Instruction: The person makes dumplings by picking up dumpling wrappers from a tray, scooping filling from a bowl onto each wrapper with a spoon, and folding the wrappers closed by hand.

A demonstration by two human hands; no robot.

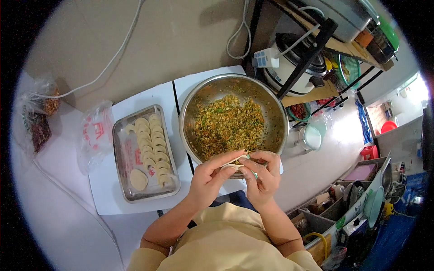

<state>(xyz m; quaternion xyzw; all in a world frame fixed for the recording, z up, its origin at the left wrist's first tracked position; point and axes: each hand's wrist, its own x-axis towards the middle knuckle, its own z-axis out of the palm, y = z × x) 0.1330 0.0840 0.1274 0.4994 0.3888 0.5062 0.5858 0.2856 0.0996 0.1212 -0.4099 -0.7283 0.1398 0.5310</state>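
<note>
Just in front of the near rim of a large steel bowl [185, 131], my two hands hold one dumpling [233, 166] between them. Its pale wrapper is folded, with a little filling showing in the gap. My left hand [209, 176] pinches one side with thumb and fingers. The thumb and fingers of my right hand [263, 177] close on the other side. A bit of something green shows at my right fingers; its kind is unclear. Chopped filling [228, 124] of yellow, green and orange bits lies in the bowl.
Left of the bowl, a metal tray [118, 158] holds overlapping rows of pale dumplings [144, 140] and a round wrapper [139, 179]. A plastic bag [96, 133] lies beside it on the white table [106, 205]. A rice cooker [289, 74] stands on the rack at right.
</note>
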